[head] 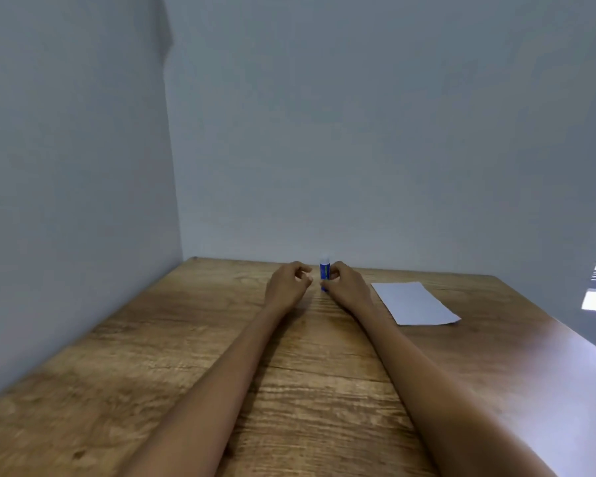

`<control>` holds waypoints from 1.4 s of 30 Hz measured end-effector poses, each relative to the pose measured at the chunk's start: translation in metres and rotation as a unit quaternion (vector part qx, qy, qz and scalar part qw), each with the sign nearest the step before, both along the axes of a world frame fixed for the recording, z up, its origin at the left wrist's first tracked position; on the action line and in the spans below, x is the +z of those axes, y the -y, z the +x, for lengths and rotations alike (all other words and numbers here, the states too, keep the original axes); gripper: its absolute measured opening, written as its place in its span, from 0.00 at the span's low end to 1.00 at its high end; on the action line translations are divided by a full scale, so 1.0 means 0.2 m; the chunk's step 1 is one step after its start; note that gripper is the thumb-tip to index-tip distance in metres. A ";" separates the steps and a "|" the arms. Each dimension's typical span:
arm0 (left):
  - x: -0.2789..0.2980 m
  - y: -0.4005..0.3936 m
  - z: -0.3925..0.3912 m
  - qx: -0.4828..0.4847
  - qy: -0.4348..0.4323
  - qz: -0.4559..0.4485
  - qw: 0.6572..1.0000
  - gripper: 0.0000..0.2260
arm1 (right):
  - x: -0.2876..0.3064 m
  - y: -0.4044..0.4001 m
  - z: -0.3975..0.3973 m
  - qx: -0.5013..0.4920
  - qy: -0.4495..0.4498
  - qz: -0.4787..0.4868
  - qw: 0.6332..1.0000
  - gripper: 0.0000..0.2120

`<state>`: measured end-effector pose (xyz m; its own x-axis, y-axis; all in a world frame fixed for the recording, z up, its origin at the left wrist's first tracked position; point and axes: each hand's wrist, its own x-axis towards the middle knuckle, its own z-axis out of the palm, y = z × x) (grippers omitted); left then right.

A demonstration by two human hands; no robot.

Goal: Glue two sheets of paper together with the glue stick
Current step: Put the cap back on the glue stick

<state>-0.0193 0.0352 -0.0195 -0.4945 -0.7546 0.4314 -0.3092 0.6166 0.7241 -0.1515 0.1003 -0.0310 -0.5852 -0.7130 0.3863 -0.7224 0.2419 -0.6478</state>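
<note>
A blue glue stick (324, 271) with a white cap stands upright near the far edge of the wooden table (186, 339). My right hand (346, 285) holds it from the right, fingers curled round its lower body. Just left of the stick, without touching it, my left hand (288, 282) rests on the table with its fingers loosely curled and nothing in them. White paper (415, 303) lies flat to the right of my right hand; I cannot tell whether it is one sheet or two stacked.
Grey walls close the table on the left (76, 201) and at the back (358, 149). The table's right edge runs diagonally from far right toward the near right corner. Bare wood lies in front of and left of my arms.
</note>
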 end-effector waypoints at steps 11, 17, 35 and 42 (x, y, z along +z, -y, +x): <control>0.16 -0.08 0.14 -0.154 -0.196 0.088 0.965 0.11 | 0.12 -0.07 0.34 0.218 0.152 -0.211 0.941 0.08; 0.18 -0.05 0.23 -0.245 -0.224 0.168 0.928 0.12 | 0.16 -0.16 0.37 0.305 0.235 -0.134 0.913 0.11; 0.13 -0.05 0.19 -0.294 -0.263 0.204 0.896 0.07 | 0.08 -0.16 0.34 0.245 0.159 -0.130 0.947 0.10; 0.14 -0.06 0.19 -0.286 -0.271 0.203 0.897 0.10 | 0.10 -0.14 0.34 0.138 0.087 -0.168 0.972 0.09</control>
<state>0.0193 0.0470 0.0092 -0.6520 -0.5928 0.4727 0.4380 0.2144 0.8730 -0.0841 0.1290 -0.0100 -0.4674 -0.7024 0.5369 -0.6013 -0.1926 -0.7755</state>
